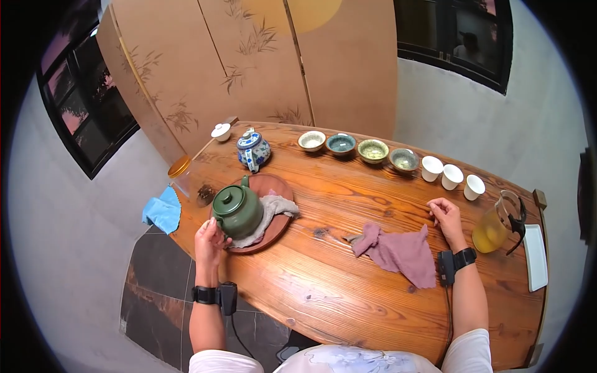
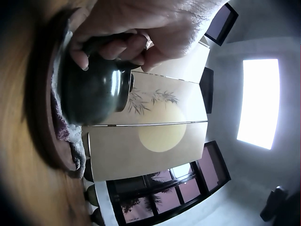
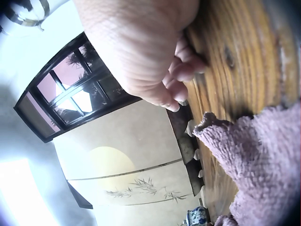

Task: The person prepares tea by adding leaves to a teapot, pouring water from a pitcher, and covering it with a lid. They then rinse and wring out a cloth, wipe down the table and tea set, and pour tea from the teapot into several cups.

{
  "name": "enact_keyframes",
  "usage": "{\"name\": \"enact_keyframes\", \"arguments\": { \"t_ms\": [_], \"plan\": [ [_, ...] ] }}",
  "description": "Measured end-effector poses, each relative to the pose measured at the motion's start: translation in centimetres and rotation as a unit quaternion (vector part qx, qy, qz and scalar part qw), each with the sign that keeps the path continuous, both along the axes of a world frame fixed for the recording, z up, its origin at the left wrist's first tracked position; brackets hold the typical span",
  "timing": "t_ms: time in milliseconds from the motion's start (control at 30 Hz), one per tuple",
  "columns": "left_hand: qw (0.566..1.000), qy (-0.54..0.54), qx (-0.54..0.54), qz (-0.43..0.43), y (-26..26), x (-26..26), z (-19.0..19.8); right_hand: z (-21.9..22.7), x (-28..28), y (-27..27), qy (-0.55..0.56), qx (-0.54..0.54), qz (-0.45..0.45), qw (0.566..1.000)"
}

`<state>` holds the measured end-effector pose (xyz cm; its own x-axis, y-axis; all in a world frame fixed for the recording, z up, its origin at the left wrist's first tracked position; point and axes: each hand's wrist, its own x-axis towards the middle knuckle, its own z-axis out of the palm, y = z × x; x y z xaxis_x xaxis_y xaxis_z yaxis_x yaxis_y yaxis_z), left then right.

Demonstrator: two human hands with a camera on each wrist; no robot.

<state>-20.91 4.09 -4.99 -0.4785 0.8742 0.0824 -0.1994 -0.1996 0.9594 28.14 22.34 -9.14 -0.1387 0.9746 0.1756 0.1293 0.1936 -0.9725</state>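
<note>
Left hand (image 1: 211, 241) has its fingers curled round the handle of the green teapot (image 1: 237, 211), which sits upright over a grey cloth (image 1: 273, 210) on the round tray (image 1: 283, 241), apparently resting on it, though the hand hides part of the view. Well to the right of the teapot, beside the mauve cloth (image 1: 404, 252), the right hand (image 1: 446, 219) holds nothing, its fingers loosely bent. Beyond the teapot is a blue-and-white pot (image 1: 254, 151), with a glass jar (image 1: 185, 178) to the teapot's left.
</note>
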Motion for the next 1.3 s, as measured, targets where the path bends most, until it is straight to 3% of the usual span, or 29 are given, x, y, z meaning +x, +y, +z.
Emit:
{"name": "enact_keyframes", "arguments": {
  "t_ms": [133, 233, 333, 433, 533, 600, 667, 733, 867, 967, 1033, 1067, 1133, 1300],
  "plan": [
    [0.999, 0.040, 0.006, 0.005, 0.6, -0.2, 0.5, -0.4, 0.1, 0.3, -0.002, -0.001, -0.002, 1.000],
    [0.997, 0.013, 0.050, -0.057, 1.8, 0.4, 2.3, -0.4, 0.1, 0.3, -0.003, 0.003, 0.001, 1.000],
    [0.999, 0.017, 0.043, -0.009, 5.0, 2.3, 3.7, -0.3, 0.1, 0.3, -0.002, 0.007, -0.004, 1.000],
    [0.996, 0.017, 0.069, -0.055, 8.1, 2.6, 3.9, 0.6, 0.1, 0.4, 0.001, -0.024, 0.006, 1.000],
    [0.989, 0.012, 0.094, -0.109, 10.7, 2.6, 4.1, 2.8, -1.1, 1.0, -0.109, -0.091, 0.083, 0.986],
    [0.991, 0.011, 0.078, -0.109, 12.5, 3.1, 4.2, 4.7, -3.5, 1.5, -0.252, 0.068, 0.100, 0.960],
    [0.991, 0.015, 0.069, -0.112, 14.1, 2.8, 3.7, 7.9, -8.0, 0.7, -0.259, 0.043, 0.157, 0.952],
    [0.991, 0.024, 0.061, -0.119, 15.4, 2.9, 3.4, 7.3, -12.9, 1.9, -0.164, 0.001, 0.260, 0.952],
    [0.994, 0.012, 0.035, -0.106, 16.6, 3.4, 3.0, 5.0, -23.3, 3.8, 0.112, -0.178, 0.242, 0.947],
    [0.993, 0.002, 0.027, -0.115, 16.9, 3.3, 3.2, 2.2, -28.8, 5.3, 0.276, -0.285, 0.256, 0.882],
    [0.994, 0.047, -0.014, -0.100, 16.9, 3.1, 3.4, 1.6, -30.6, 5.4, 0.420, -0.287, 0.320, 0.799],
    [0.991, 0.047, -0.013, -0.121, 17.0, 2.5, 3.4, 1.6, -31.3, 5.6, 0.425, -0.288, 0.318, 0.797],
    [0.990, 0.043, -0.008, -0.133, 17.2, 2.1, 3.5, 1.3, -32.4, 6.1, 0.498, -0.297, 0.313, 0.752],
    [0.987, 0.053, -0.008, -0.149, 18.3, 1.0, 4.1, 0.3, -33.8, 7.0, 0.536, -0.283, 0.323, 0.727]
  ]
}}
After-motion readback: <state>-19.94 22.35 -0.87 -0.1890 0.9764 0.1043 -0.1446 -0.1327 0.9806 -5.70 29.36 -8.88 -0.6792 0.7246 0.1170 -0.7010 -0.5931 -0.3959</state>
